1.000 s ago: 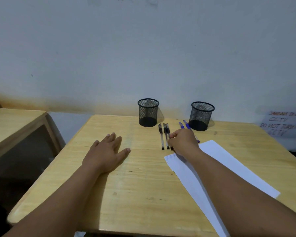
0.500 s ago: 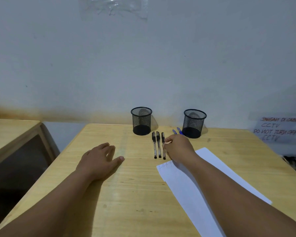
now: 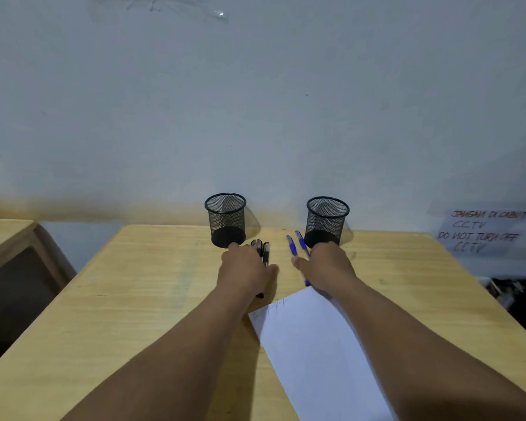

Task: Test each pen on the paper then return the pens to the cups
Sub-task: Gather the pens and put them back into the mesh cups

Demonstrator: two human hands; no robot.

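At the back of the table, both hands cover the pens.

The left hand (image 3: 246, 270) lies over the black pens (image 3: 263, 249), the right hand (image 3: 327, 265) over the blue pens (image 3: 295, 244); whether either has closed its grip, I cannot tell. Likely the return step: next, lift each bunch into the left cup (image 3: 225, 220) and right cup (image 3: 327, 221). The paper (image 3: 316, 354) shows scribbles. A wall sign (image 3: 483, 230) reads "DO NOT TURN OFF CCTV".

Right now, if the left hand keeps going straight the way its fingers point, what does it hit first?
Most likely the left mesh cup. The left hand lies over the black pens, fingers pointing toward the wall, one fingertip already at the cup's base. Whether it touches is unclear from this view.
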